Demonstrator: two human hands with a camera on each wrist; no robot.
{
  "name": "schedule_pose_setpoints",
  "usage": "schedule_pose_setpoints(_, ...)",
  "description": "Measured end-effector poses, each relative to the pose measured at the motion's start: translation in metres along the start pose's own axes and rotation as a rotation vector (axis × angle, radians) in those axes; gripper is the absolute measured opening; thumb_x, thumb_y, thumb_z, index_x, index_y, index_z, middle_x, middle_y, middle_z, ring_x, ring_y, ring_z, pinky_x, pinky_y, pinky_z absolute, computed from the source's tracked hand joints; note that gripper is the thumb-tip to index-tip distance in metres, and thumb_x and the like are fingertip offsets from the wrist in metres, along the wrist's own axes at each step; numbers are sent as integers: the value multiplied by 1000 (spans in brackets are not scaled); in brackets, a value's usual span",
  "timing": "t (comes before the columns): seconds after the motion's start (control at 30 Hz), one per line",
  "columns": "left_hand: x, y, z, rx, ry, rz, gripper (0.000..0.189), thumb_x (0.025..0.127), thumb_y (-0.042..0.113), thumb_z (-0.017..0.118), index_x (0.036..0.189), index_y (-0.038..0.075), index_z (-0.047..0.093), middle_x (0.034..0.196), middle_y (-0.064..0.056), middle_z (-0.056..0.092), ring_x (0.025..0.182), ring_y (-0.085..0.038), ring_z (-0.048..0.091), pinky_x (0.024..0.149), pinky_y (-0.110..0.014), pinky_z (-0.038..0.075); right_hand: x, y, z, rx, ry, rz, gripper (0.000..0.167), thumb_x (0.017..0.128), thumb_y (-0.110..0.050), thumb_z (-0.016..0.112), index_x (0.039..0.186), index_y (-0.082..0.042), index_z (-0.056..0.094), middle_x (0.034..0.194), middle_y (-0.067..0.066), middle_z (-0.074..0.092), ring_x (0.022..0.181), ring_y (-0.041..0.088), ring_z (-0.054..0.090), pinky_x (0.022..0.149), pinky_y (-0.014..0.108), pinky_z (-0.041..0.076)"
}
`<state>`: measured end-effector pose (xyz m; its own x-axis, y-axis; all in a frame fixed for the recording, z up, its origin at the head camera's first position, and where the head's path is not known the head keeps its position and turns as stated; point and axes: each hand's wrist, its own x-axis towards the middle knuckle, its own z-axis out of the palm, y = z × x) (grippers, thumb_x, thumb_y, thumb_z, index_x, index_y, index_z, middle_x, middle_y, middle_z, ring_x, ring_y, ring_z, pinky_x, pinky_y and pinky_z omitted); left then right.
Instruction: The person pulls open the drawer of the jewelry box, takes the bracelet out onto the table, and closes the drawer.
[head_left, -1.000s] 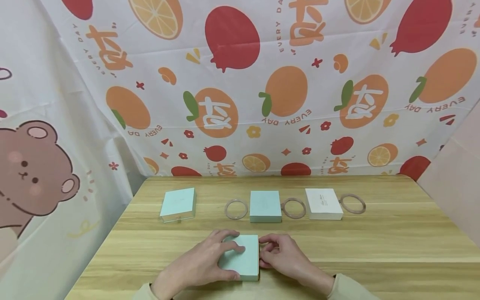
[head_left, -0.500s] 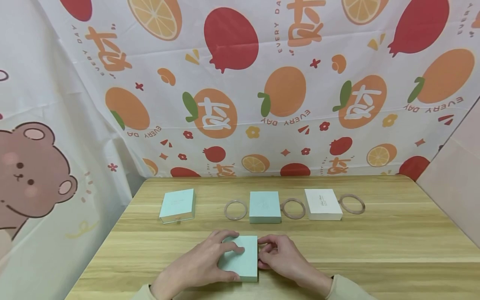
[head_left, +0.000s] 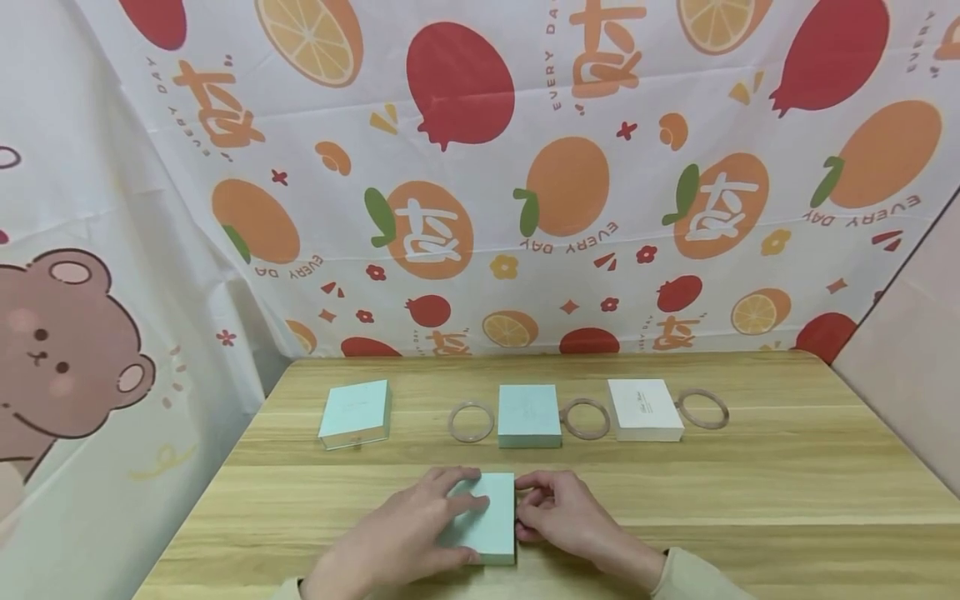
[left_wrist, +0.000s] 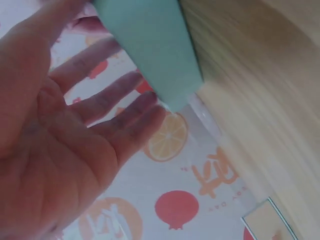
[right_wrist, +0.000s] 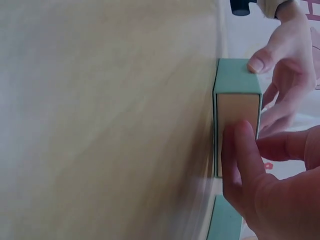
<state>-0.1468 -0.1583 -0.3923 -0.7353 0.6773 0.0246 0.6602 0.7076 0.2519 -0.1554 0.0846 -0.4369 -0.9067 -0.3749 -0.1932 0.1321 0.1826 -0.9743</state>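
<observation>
A mint-green square box (head_left: 491,521) lies flat on the table between both hands. My left hand (head_left: 416,529) holds it from the left, thumb at its near edge and fingers spread over the top and far edge. In the left wrist view those fingers reach along the box (left_wrist: 155,45). At the box's right end, my right hand (head_left: 562,512) has its fingers bent. The right wrist view shows two fingertips together against the box's tan end panel (right_wrist: 237,107), set inside the green sleeve. I cannot tell whether they pinch something there.
Along the back of the wooden table (head_left: 750,492) stand a mint box (head_left: 356,408) at left, a greener box (head_left: 528,412) and a white box (head_left: 645,408). A clear ring (head_left: 452,421) and two brownish rings, one (head_left: 607,421) beside the greener box, lie among them.
The thin tan strip at the box's right end has narrowed to a dark line. Both hands keep nearly the same places; the head view has tilted slightly.
</observation>
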Motion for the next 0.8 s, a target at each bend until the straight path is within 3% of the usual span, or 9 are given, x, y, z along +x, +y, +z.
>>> schedule_pose_setpoints(0.17, -1, 6, -1, 71, 1, 17, 48, 90, 51, 74, 131, 26, 69, 146, -1, 57, 130, -23, 56, 102, -44, 56, -3, 1, -11, -33, -38, -24, 37, 94, -1, 62, 129, 10, 60, 90, 10, 68, 77, 17, 71, 68, 29, 62)
schedule_pose_setpoints(0.37, 0, 8, 2, 51, -3, 13, 44, 92, 50, 72, 131, 28, 70, 144, 2, 60, 129, -22, 58, 94, -43, 59, -9, 4, -32, -46, -39, -32, 33, 95, -3, 61, 126, 11, 61, 86, 10, 69, 75, 18, 70, 66, 31, 62)
schedule_pose_setpoints(0.6, -2, 7, 3, -3, 3, -12, 45, 92, 50, 71, 131, 28, 70, 145, 3, 60, 131, -22, 57, 99, -43, 57, -17, 5, -49, -51, -8, -11, 30, 96, -5, 63, 122, 9, 63, 86, 10, 69, 77, 18, 70, 66, 33, 62)
schedule_pose_setpoints(0.8, -4, -1, 2, 16, 39, -18, 44, 92, 40, 75, 132, 21, 71, 143, -3, 62, 128, -26, 59, 93, -45, 59, -20, 3, -58, -56, 23, -3, 30, 96, -7, 65, 121, 9, 64, 87, 11, 70, 75, 19, 70, 65, 33, 62)
